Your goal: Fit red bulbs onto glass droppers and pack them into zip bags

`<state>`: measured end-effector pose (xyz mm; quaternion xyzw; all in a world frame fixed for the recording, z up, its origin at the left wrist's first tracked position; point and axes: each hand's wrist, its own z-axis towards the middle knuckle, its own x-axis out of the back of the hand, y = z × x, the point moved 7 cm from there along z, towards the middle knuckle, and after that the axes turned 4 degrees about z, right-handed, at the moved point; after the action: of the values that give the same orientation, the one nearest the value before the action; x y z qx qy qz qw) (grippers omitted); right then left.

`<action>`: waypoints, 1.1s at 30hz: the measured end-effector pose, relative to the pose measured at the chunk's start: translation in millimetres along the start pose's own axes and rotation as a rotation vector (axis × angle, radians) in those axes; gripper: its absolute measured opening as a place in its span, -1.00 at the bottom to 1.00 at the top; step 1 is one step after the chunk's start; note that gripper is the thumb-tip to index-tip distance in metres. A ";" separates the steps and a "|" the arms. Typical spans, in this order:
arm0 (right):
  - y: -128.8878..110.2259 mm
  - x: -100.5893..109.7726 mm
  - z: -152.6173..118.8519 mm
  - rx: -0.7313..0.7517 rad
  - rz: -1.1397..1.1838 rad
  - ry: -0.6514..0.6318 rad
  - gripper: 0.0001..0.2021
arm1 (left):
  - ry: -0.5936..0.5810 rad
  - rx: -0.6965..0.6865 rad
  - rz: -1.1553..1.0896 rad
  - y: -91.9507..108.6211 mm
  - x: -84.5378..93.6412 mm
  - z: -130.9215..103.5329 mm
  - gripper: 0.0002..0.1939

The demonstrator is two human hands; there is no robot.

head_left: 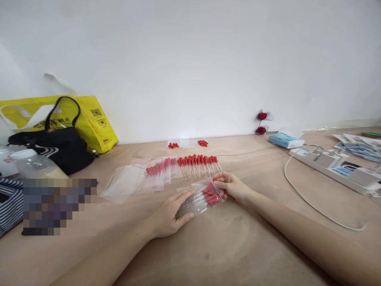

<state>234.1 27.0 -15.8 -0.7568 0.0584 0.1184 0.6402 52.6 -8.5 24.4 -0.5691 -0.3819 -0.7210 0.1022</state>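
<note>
A clear zip bag (pixel 195 206) holding several droppers with red bulbs (pixel 212 194) lies between my hands, just above or on the table. My left hand (pixel 171 212) grips the bag's left end, where the clear stems are, between thumb and fingers. At the bag's open-looking right end, my right hand (pixel 233 186) pinches the edge beside the red bulbs. Just beyond, loose droppers (pixel 198 161) lie in a row with bulbs pointing away. Left of them, more droppers (pixel 157 169) show through overlapping clear bags, and flat clear bags (pixel 122 180) lie further left.
Against the wall lie two groups of red bulbs (pixel 173 145) in clear bags. A yellow bag (pixel 101 127), black bag (pixel 59 149) and bottle (pixel 41 167) stand left. To the right are a tissue pack (pixel 285 140), a power strip (pixel 324 171) with a cable (pixel 309 210), and artificial roses (pixel 262 116).
</note>
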 end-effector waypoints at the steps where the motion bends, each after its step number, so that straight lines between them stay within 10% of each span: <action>1: 0.2 -0.9 1.8 -0.006 -0.058 -0.007 -0.69 | -0.001 -0.002 0.002 0.0 -0.1 0.3 -0.46; 12: 6.9 -17.1 2.7 0.009 -0.160 -0.178 -0.64 | -0.019 0.014 0.041 -0.7 -0.5 -0.3 -0.46; 18: -17.1 15.1 -3.8 0.179 -0.471 0.091 -0.65 | -0.008 -0.002 0.043 -0.6 -0.5 -0.7 -0.50; 23: -13.9 10.3 -12.2 0.179 -0.693 0.001 -0.66 | 0.019 -0.007 0.095 3.9 3.1 0.0 -0.52; 33: -2.9 -32.3 -14.1 0.179 -0.163 -0.207 -0.63 | 0.274 0.125 -0.107 -16.4 17.3 13.9 -0.62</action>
<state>205.1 11.6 -2.7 -0.6828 -0.0593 0.1374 0.7151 47.7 17.0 33.7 -0.4366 -0.4384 -0.7711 0.1501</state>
